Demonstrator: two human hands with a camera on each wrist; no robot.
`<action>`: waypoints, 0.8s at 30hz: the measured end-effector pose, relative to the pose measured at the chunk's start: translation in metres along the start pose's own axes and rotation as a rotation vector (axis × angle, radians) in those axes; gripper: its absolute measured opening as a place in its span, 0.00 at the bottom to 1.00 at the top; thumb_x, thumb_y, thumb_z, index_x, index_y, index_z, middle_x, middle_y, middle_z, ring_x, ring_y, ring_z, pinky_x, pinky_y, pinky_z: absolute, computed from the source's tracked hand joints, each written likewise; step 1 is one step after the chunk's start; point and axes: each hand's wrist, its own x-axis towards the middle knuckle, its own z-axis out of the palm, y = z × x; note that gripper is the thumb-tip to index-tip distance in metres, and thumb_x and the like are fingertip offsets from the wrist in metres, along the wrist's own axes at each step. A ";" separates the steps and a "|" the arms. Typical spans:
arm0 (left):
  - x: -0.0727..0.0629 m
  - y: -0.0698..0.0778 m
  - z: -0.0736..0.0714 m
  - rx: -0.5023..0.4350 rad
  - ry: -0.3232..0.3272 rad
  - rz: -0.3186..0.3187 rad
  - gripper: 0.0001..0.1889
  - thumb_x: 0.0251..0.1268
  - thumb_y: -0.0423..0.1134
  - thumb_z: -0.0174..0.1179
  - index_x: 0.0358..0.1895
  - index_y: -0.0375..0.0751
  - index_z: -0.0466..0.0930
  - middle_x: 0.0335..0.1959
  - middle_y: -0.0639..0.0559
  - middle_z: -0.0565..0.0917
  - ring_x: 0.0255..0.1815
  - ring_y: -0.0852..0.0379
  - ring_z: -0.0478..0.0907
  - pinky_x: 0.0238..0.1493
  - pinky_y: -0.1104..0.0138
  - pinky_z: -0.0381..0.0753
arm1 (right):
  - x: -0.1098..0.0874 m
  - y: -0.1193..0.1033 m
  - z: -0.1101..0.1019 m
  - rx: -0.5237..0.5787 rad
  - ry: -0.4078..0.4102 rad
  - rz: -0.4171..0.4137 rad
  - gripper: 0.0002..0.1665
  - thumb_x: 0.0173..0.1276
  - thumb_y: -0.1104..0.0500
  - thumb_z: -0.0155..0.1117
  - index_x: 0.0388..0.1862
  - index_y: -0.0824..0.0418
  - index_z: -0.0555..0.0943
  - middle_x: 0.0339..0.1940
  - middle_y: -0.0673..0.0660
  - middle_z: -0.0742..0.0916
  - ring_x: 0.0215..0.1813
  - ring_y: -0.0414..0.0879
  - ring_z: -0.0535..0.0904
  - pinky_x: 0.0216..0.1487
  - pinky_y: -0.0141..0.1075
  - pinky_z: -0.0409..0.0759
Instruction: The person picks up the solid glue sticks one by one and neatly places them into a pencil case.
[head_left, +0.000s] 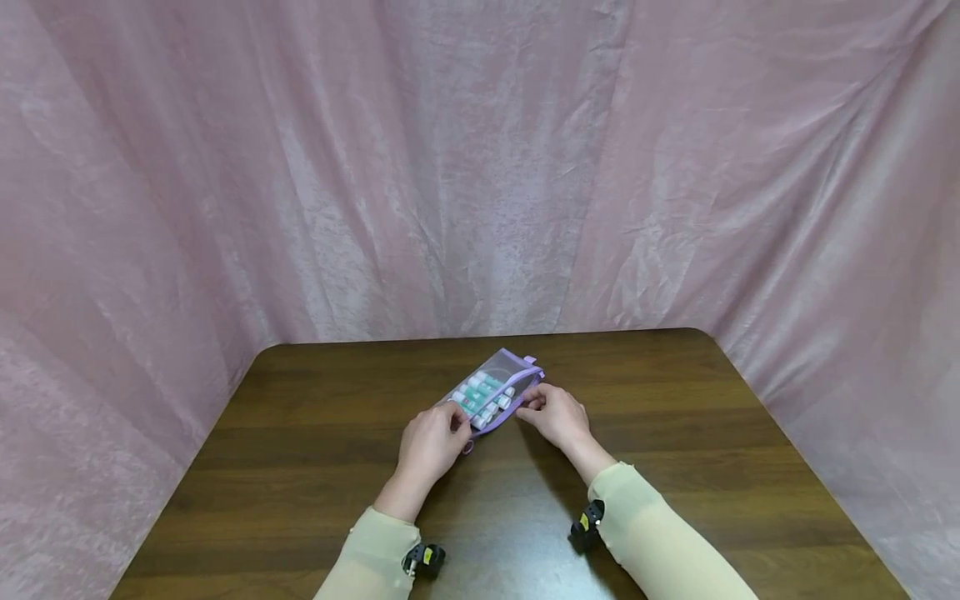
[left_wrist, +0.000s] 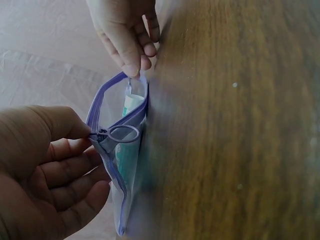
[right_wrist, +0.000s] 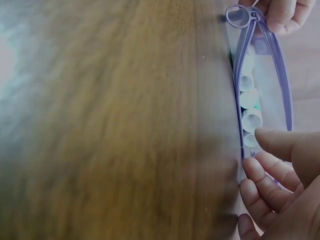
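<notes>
A zip pouch (head_left: 501,363) of clear mesh with purple edging lies on the table, its zipped mouth parted. Inside are several small white and green tubes (head_left: 480,392) with white caps, seen end-on in the right wrist view. My left hand (head_left: 435,439) pinches the pouch's near corner by the zipper, between thumb and index finger. A purple ring pull (left_wrist: 124,133) hangs beside that grip. At the other end of the mouth my right hand (head_left: 557,414) touches the purple edge, its thumb apart from the loosely bent fingers. Part of the right fingertips is hidden by the pouch.
The brown wooden table (head_left: 315,467) has rounded far corners. Behind it hangs a pink velvet curtain (head_left: 450,167). A small black camera (head_left: 423,559) sits on the left wrist and another camera (head_left: 587,527) on the right, over pale yellow-green sleeves.
</notes>
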 end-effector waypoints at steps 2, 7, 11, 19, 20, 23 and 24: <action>0.000 0.000 0.000 -0.002 0.004 0.003 0.05 0.67 0.38 0.73 0.34 0.49 0.85 0.29 0.57 0.85 0.28 0.55 0.79 0.35 0.54 0.80 | -0.007 -0.012 -0.010 0.007 -0.017 0.018 0.16 0.65 0.42 0.83 0.44 0.48 0.90 0.35 0.44 0.90 0.40 0.45 0.86 0.50 0.54 0.75; 0.002 -0.002 -0.003 -0.002 -0.001 0.012 0.05 0.67 0.37 0.72 0.35 0.48 0.85 0.29 0.57 0.85 0.27 0.56 0.77 0.33 0.55 0.79 | -0.028 -0.052 -0.040 0.027 -0.053 0.060 0.15 0.68 0.49 0.81 0.48 0.55 0.90 0.37 0.47 0.91 0.44 0.47 0.87 0.53 0.54 0.79; 0.006 -0.003 -0.009 0.011 -0.006 0.004 0.03 0.68 0.37 0.70 0.35 0.48 0.86 0.28 0.57 0.84 0.26 0.56 0.76 0.31 0.56 0.78 | -0.039 -0.074 -0.052 0.009 -0.084 0.103 0.16 0.71 0.53 0.79 0.53 0.57 0.89 0.42 0.48 0.92 0.50 0.50 0.88 0.55 0.53 0.80; 0.015 -0.018 -0.014 0.004 -0.016 -0.043 0.09 0.71 0.40 0.71 0.49 0.42 0.88 0.61 0.42 0.87 0.56 0.40 0.83 0.52 0.46 0.84 | -0.051 -0.079 -0.055 -0.074 -0.103 0.048 0.26 0.76 0.49 0.75 0.68 0.59 0.86 0.64 0.58 0.90 0.69 0.60 0.83 0.69 0.60 0.76; 0.015 -0.021 -0.014 0.004 -0.027 -0.056 0.11 0.72 0.41 0.71 0.52 0.41 0.88 0.66 0.40 0.84 0.62 0.37 0.82 0.56 0.43 0.83 | -0.052 -0.079 -0.055 -0.090 -0.110 0.033 0.29 0.77 0.48 0.74 0.70 0.60 0.84 0.67 0.60 0.88 0.71 0.61 0.81 0.71 0.61 0.75; 0.016 -0.029 -0.014 0.008 -0.066 -0.087 0.17 0.74 0.43 0.71 0.60 0.39 0.87 0.76 0.34 0.77 0.73 0.30 0.75 0.66 0.36 0.77 | -0.057 -0.080 -0.055 -0.123 -0.128 -0.018 0.34 0.78 0.47 0.73 0.76 0.62 0.80 0.74 0.64 0.83 0.77 0.64 0.76 0.76 0.61 0.69; 0.016 -0.031 -0.014 0.012 -0.076 -0.091 0.19 0.75 0.43 0.70 0.62 0.39 0.86 0.77 0.33 0.76 0.75 0.29 0.73 0.68 0.34 0.75 | -0.059 -0.080 -0.055 -0.130 -0.129 -0.042 0.35 0.79 0.48 0.73 0.77 0.63 0.79 0.75 0.65 0.83 0.78 0.65 0.75 0.77 0.62 0.68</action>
